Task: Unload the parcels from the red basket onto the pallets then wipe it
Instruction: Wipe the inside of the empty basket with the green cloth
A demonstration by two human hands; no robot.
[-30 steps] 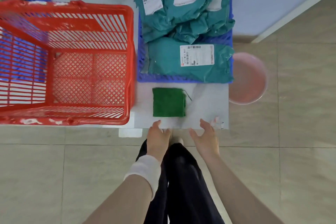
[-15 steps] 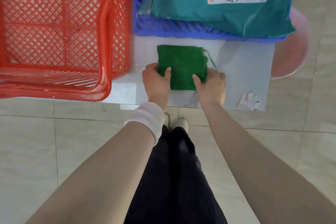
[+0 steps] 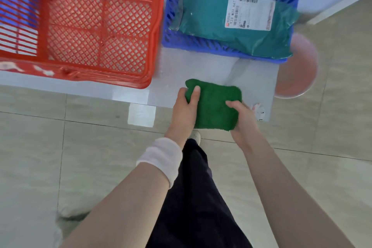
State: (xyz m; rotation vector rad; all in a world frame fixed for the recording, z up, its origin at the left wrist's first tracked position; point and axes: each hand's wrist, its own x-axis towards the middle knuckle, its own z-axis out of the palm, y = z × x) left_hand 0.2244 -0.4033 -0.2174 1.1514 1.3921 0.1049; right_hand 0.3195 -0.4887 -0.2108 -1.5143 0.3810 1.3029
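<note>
Fingers [image 3: 195, 94] of the left hand [image 3: 186, 106] and right hand [image 3: 243, 117] pinch opposite edges of the folded green cloth [image 3: 214, 104] beside the empty red basket [image 3: 155, 26], so a loose grip may let it unfold, drop, or snag on the mesh while wiping.

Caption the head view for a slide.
Left hand and right hand grip green cloth beside empty red basket; parcels on blue pallet.
</note>
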